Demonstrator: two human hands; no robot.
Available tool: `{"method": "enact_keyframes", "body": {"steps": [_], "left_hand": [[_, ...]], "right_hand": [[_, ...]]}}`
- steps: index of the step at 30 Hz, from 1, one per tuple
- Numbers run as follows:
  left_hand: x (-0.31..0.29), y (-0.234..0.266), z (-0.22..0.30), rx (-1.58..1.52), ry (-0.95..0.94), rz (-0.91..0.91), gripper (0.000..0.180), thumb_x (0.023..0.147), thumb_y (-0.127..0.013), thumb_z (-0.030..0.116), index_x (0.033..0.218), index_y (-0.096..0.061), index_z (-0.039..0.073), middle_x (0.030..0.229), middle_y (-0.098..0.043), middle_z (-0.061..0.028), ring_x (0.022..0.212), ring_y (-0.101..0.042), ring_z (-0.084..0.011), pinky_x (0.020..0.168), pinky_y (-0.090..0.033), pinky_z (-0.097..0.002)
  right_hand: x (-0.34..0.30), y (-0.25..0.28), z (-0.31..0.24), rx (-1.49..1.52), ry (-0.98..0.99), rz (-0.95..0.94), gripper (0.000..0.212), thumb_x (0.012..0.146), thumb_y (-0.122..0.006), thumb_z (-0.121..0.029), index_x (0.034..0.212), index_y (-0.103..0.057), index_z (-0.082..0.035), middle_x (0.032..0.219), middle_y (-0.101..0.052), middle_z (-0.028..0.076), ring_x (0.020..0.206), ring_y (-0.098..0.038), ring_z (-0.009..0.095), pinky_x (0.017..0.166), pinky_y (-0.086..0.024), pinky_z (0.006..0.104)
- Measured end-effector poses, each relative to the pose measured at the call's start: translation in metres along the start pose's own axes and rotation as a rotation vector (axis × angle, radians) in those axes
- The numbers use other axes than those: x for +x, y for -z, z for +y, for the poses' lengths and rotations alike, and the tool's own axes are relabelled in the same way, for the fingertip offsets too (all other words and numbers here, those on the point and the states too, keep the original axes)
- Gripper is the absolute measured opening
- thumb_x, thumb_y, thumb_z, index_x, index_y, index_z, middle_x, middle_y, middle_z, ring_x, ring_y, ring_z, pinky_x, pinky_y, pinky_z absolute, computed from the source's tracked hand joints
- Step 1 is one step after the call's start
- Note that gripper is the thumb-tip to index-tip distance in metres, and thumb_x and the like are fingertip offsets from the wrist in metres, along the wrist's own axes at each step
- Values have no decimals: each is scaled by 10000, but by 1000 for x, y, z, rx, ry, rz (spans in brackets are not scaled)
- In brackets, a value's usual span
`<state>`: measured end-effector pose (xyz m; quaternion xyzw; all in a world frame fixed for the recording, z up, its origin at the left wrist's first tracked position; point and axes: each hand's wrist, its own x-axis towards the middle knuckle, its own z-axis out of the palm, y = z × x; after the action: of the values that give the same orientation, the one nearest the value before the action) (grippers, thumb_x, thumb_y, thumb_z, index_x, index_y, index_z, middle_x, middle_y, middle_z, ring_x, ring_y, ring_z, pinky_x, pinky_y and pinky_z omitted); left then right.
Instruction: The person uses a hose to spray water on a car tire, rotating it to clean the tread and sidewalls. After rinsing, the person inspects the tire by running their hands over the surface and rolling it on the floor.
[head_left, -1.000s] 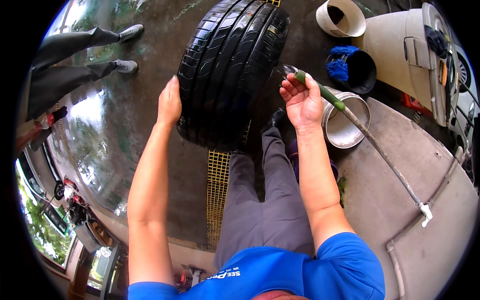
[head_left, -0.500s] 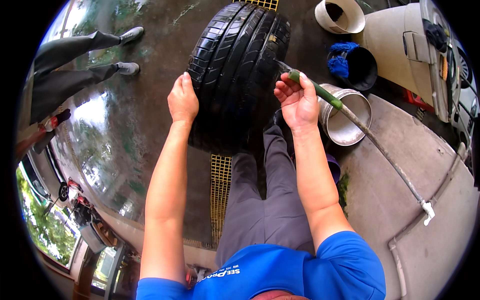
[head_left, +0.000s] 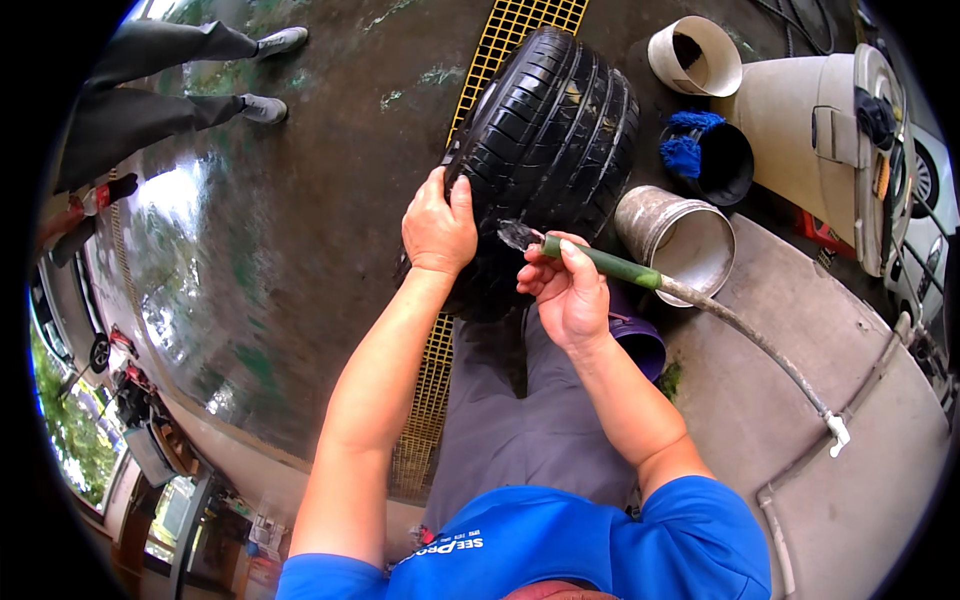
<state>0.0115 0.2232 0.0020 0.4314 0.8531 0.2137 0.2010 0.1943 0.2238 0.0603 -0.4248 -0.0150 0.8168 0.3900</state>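
A wet black tire (head_left: 560,130) stands in front of my legs, leaning, its grooved tread facing up and right. My left hand (head_left: 440,225) grips the tire's left edge, thumb on the tread and fingers around toward the sidewall, where they are partly hidden. In my right hand (head_left: 568,295) is a hose (head_left: 610,265), held close to its green end, with the thumb on top and the fingers curled beneath. Water sprays from the hose end toward the lower part of the tire, between my two hands.
A yellow floor grating (head_left: 500,40) runs beneath the tire. To the right are a whitish bucket (head_left: 660,225), a black bucket (head_left: 735,165) with a blue cloth, a beige tub (head_left: 695,55) and a purple bucket (head_left: 640,340). A person's legs (head_left: 170,115) stand at far left.
The tire has turned and shifted right, my left hand moving right with it. My right hand has brought the hose end left and nearer to me.
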Motion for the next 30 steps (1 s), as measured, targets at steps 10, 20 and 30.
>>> {"method": "enact_keyframes", "body": {"steps": [10, 20, 30], "left_hand": [[-26, -16, 26, 29, -60, -24, 500, 924, -559, 390, 1226, -589, -7, 1148, -655, -198, 1033, -624, -382, 903, -479, -461], [-28, -20, 42, 38, -121, -56, 482, 902, -587, 383, 1186, -593, -5, 1128, -652, -155, 1008, -621, -351, 873, -476, -444], [-31, -29, 42, 61, -126, -9, 544, 872, -607, 437, 1191, -598, -4, 1068, -650, -134, 966, -615, -317, 870, -453, -436]], "right_hand": [[22, -3, -16, -43, 40, 24, 241, 975, -534, -254, 1123, -606, -77, 939, -696, 106, 767, -691, 222, 678, -585, 373], [88, 29, -83, 52, 164, -22, 304, 977, -528, -318, 1009, -702, -71, 964, -725, 76, 854, -685, 205, 785, -561, 379], [100, 47, -84, 89, 222, -49, 288, 975, -533, -290, 993, -699, -55, 958, -724, 92, 850, -688, 206, 787, -571, 380]]}}
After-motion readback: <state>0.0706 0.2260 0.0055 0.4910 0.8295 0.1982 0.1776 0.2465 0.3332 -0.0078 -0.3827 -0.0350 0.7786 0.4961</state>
